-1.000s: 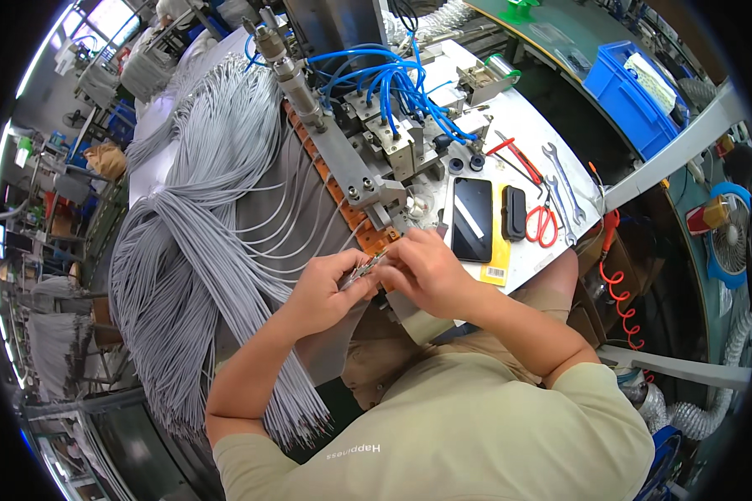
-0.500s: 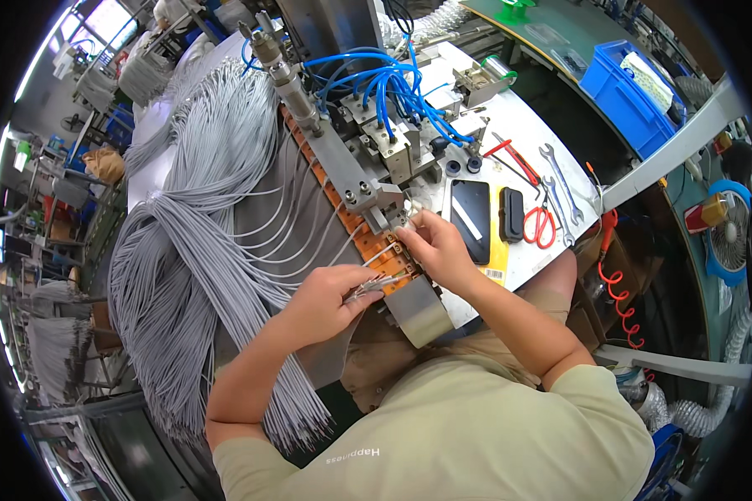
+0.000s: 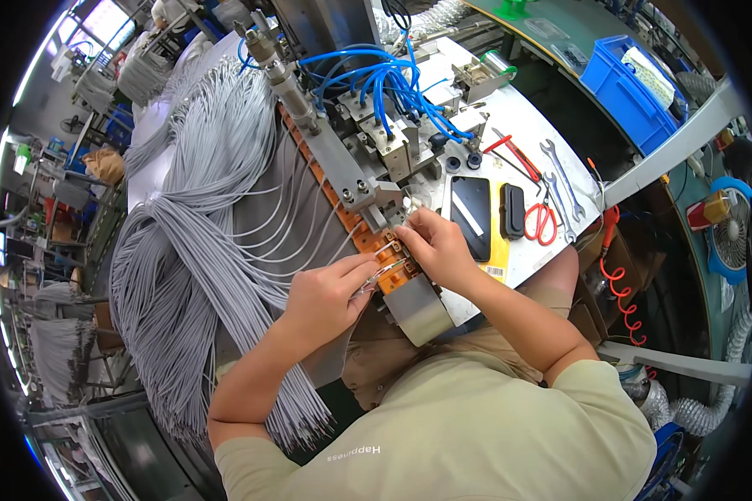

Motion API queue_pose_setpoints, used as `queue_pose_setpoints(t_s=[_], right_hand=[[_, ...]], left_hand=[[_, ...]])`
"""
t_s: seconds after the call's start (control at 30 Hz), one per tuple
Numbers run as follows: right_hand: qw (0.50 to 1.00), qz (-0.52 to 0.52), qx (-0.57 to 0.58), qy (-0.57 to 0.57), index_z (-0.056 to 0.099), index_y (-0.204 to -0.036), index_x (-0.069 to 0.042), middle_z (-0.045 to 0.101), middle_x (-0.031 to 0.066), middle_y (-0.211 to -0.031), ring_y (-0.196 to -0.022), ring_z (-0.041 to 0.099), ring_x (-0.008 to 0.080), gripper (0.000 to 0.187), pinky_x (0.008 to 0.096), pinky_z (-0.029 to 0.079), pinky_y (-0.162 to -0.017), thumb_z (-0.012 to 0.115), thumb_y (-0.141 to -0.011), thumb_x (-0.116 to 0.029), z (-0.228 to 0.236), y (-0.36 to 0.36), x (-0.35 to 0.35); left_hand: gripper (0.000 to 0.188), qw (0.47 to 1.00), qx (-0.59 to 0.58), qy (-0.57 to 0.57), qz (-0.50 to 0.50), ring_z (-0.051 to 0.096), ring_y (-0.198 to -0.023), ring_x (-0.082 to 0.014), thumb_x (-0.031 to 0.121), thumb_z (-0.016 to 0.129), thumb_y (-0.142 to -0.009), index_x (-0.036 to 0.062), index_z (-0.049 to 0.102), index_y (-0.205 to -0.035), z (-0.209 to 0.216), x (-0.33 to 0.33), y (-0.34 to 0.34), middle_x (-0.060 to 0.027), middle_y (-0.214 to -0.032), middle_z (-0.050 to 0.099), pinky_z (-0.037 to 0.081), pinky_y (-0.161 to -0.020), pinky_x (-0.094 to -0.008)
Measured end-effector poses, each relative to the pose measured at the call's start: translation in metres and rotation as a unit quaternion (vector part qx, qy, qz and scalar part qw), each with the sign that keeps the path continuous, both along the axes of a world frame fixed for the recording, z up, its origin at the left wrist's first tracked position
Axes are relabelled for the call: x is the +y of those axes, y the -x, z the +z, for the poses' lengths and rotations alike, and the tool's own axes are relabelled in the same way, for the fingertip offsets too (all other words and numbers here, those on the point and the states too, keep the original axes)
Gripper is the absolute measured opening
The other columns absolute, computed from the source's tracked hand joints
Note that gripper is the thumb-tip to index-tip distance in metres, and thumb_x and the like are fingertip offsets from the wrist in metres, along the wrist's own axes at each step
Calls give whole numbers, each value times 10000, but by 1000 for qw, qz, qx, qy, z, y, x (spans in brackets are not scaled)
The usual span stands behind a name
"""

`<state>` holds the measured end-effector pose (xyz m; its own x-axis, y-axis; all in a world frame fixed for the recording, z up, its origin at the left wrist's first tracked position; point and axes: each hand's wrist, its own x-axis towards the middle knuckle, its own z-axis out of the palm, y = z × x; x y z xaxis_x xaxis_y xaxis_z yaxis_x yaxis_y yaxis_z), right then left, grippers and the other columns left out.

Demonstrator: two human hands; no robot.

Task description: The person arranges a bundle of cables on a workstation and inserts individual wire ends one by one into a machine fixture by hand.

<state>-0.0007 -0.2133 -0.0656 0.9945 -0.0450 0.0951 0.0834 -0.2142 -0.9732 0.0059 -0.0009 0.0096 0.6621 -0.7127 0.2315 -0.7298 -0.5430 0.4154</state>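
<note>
My left hand [image 3: 327, 294] pinches a thin grey cable [image 3: 374, 277] near its stripped end, right beside the orange slotted strip [image 3: 355, 230] that runs along the machine's edge. My right hand [image 3: 439, 245] rests on that strip a little farther along, fingertips pressed on the cable's end at a slot. A large sheaf of grey cables [image 3: 200, 250] lies draped to the left of my left forearm. A grey metal block [image 3: 368, 194] of the machine sits just beyond my fingers.
Blue air hoses [image 3: 393, 79] loop over the machine's fittings. On the white plate to the right lie a black phone [image 3: 471, 215], a black case [image 3: 514, 210], red-handled scissors [image 3: 543, 219] and wrenches [image 3: 560, 171]. A blue bin [image 3: 631, 88] stands far right.
My right hand moved from close by my left up to the orange strip and now presses there. My left hand stayed beside the strip, holding the cable.
</note>
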Motion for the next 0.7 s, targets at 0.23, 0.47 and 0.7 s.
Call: queue_pose_setpoints(t_s=[0.23,0.47,0.7], right_hand=[[995,-3,93,-38,566,-916,-7,556,32,-649,-589,490,79,227,278,399,-535,613,-973,-221,-6,-4,0],[994,-25,91,-60,567,-934,-17,540,-11,-660,-590,464,52,209,241,382,-535,603,-985,-216,-8,3,1],[996,25,-72,-39,587,-956,-18,538,0,-658,-586,477,76,97,271,380,-537,651,-938,-88,43,59,10]], left_hand=[[204,1000,-4,9,2,703,-777,-270,122,721,-835,77,710,-1033,-3,1,0,-63,-1102,721,570,-642,-335],[181,988,95,109,44,691,-701,-187,119,688,-896,17,688,-1045,-5,7,-5,-105,-977,732,540,-620,-272],[194,892,405,182,83,664,-723,-88,89,636,-943,-27,657,-1097,5,15,-10,-86,-893,735,527,-619,-248]])
